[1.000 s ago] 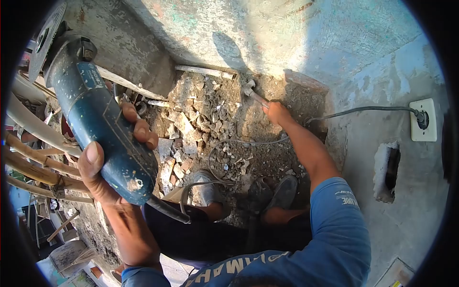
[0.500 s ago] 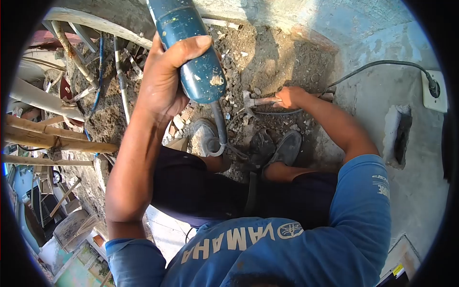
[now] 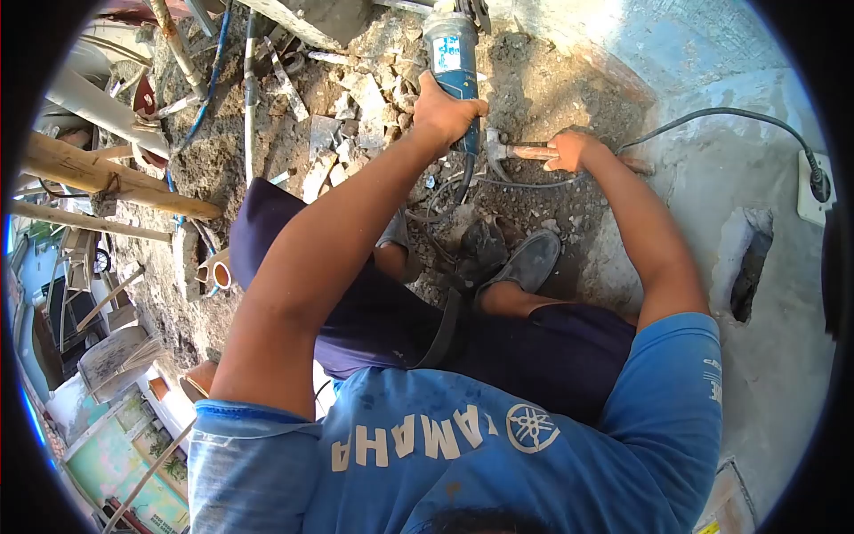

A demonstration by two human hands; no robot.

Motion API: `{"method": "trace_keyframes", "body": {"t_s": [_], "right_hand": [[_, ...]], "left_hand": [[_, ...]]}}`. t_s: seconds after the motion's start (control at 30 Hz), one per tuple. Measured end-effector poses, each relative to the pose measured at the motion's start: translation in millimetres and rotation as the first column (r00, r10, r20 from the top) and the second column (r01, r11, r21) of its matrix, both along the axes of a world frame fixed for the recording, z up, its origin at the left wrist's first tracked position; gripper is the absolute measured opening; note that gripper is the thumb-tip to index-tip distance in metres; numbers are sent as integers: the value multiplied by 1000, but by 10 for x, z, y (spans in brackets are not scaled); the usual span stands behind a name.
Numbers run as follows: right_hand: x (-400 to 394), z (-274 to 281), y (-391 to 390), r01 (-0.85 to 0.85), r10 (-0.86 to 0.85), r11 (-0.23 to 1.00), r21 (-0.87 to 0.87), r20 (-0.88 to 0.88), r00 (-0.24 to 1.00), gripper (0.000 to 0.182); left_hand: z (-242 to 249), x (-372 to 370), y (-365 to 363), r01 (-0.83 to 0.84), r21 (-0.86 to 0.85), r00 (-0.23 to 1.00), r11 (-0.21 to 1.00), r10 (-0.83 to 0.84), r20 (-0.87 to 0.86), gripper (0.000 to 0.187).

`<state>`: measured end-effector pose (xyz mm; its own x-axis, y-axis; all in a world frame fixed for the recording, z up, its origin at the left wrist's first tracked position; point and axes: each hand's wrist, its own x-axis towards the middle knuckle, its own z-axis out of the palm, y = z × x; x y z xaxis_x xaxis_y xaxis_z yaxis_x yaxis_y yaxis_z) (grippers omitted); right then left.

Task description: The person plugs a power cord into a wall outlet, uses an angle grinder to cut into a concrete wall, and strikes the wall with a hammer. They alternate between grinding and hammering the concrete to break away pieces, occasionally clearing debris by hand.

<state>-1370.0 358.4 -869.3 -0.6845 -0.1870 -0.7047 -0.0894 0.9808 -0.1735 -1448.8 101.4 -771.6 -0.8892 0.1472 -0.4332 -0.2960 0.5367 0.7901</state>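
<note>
My left hand (image 3: 445, 114) is wrapped round the blue body of an angle grinder (image 3: 451, 55), whose head points toward the wall at the top of the view. The grinder's cord hangs from its rear end. At the right, my right hand (image 3: 571, 149) is closed on the wooden handle of a hammer (image 3: 532, 152). The hammer's metal head (image 3: 496, 153) lies just right of the grinder's rear end, over the dirt. Both tools are above rubble-strewn ground (image 3: 525, 80), and a loop of cable runs below them.
A black cord (image 3: 721, 112) leads to a wall socket (image 3: 817, 189). Below it is a hole (image 3: 750, 267) in the grey wall. My shoe (image 3: 531, 260) rests on dirt. Broken rubble (image 3: 365, 116), bamboo poles (image 3: 116, 178) and clay pipes (image 3: 221, 274) are at the left.
My left hand has moved right and away from the camera with the grinder, lower toward the ground. My left knee has spread outward. The right hand still grips the hammer.
</note>
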Motion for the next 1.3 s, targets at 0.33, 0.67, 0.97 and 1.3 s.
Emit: {"method": "trace_keyframes", "body": {"t_s": [0.33,0.67,0.97,1.3], "right_hand": [[-94,-52,54,150,-147,988,-39,75,986,48],[-58,90,0,194,-188,980,-41,120,975,51],[-18,-207,90,118,-119,985,-125,-6,993,45],[-132,132,-369,-4,5,998,63,-5,1000,43]], "left_hand": [[-1219,506,-259,-48,-177,984,983,78,163,99],[-1690,491,-472,-80,-37,992,996,83,93,84],[-1612,501,-366,-72,-158,978,985,101,185,95],[-105,729,783,-308,161,951,938,306,40,75]]}}
